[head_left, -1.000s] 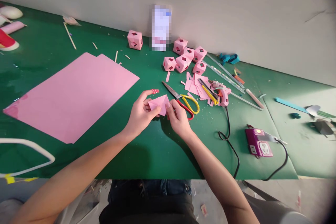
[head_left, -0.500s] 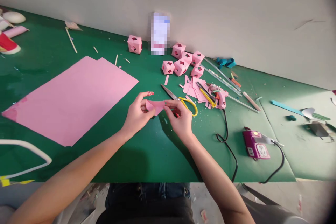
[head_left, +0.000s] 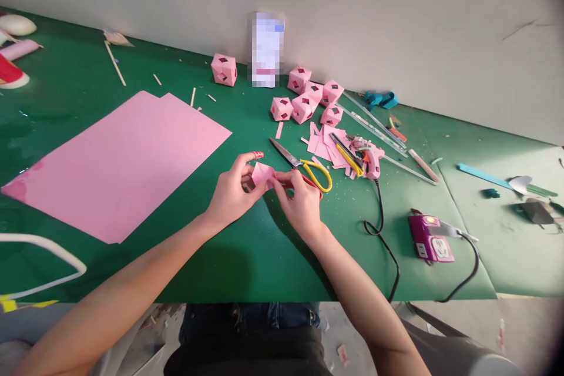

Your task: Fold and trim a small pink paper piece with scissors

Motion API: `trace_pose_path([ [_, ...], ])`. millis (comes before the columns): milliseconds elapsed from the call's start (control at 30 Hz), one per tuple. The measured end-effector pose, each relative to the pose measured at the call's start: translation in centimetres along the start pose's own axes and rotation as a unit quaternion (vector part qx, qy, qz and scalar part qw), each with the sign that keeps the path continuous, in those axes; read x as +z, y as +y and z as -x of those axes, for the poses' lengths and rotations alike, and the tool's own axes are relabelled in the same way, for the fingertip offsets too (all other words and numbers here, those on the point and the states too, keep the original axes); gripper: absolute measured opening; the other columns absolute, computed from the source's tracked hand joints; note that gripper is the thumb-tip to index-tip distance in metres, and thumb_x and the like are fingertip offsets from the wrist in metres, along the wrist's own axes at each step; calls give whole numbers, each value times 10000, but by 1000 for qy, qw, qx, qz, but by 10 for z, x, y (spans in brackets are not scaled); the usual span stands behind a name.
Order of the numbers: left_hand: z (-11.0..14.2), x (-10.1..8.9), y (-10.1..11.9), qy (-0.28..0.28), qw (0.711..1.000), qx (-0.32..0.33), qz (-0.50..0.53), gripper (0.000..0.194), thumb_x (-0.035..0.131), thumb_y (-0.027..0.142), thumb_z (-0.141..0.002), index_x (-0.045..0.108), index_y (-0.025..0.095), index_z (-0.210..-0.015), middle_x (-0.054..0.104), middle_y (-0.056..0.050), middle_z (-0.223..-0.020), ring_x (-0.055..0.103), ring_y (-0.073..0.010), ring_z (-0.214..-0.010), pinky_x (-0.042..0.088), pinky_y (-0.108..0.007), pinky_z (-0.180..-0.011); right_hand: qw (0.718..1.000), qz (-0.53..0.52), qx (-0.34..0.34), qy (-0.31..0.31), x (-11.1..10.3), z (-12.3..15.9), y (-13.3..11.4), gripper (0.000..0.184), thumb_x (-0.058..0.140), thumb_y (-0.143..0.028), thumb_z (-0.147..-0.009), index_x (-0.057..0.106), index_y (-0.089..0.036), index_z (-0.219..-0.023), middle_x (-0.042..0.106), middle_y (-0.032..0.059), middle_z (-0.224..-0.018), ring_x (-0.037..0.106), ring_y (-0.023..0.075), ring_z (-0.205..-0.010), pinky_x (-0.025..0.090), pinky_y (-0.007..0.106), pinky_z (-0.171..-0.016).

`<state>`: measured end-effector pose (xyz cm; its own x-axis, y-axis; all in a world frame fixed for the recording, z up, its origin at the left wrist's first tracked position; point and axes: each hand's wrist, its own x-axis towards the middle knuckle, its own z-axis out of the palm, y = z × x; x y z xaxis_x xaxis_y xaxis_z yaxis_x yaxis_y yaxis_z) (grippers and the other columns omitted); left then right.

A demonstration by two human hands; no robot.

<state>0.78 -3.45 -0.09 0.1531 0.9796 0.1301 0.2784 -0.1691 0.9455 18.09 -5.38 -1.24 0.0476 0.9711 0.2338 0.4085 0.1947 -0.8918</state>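
Observation:
My left hand and my right hand meet over the green table, both pinching a small folded piece of pink paper. The left index finger sticks up, its red nail showing. Just right of my hands lie yellow-and-red handled scissors, partly behind my right fingers. Large pink paper sheets lie flat to my left.
Several pink paper cubes sit near the back wall, one more cube apart. A pink glue gun lies on pink scraps, its black cord running to a purple socket. Sticks and rulers lie at right.
The pink paper piece has been folded smaller between my fingers, and my hands have drawn closer together. The camera view shifted slightly.

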Motion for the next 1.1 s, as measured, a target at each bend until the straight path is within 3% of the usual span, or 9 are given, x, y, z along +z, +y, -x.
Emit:
trace_pose_path([
  [100,-1,-3,-2,-9,999,-11,31,557,755,338,-863,542,210,-1361,776,-25,-935,732,-178,-732,571,-279,-673,998,-45,-3,-42,-4,-1,-3,173,765,-443,-917,770,-278,-969,829,59,-1063,788,254,-912,632,408,-888],
  [167,-2,-6,-3,-8,999,-13,38,559,752,314,-863,538,204,-1368,770,-21,-923,727,-172,-736,570,-273,-677,992,-102,40,-54,-7,-4,-4,230,787,-479,-892,769,-255,-941,827,54,-975,789,236,-855,646,394,-843],
  [267,-2,-10,-2,-18,999,-6,36,578,756,270,-852,540,205,-1384,748,-1,-878,713,-160,-757,569,-259,-690,964,-210,136,-87,-12,-11,-5,384,906,-523,-744,726,-224,-903,793,27,-829,766,196,-745,652,344,-732],
  [400,-1,-10,1,-23,998,-19,64,578,769,298,-857,550,207,-1384,736,-1,-863,711,-155,-768,588,-260,-707,931,-269,202,-144,-16,-16,-5,459,915,-564,-714,751,-205,-950,786,27,-847,757,174,-770,657,322,-728],
  [633,0,-3,3,5,985,-94,145,613,820,352,-831,537,199,-1352,742,-13,-868,747,-171,-716,650,-275,-637,931,-275,207,-118,-7,-12,-3,473,883,-626,-725,722,-208,-877,732,13,-812,717,171,-789,632,293,-659],
  [833,4,4,7,26,982,-93,164,573,817,339,-838,547,190,-1321,760,-22,-892,761,-171,-736,677,-277,-640,935,-270,212,-93,-1,-11,-2,522,870,-672,-707,682,-203,-835,674,2,-796,634,143,-731,607,277,-622],
  [1100,4,3,7,22,978,-106,181,589,837,310,-815,551,190,-1315,784,-25,-912,796,-186,-780,697,-311,-749,936,-276,200,-86,0,-8,-5,521,856,-683,-721,655,-212,-812,670,8,-810,636,150,-752,599,282,-625],
])
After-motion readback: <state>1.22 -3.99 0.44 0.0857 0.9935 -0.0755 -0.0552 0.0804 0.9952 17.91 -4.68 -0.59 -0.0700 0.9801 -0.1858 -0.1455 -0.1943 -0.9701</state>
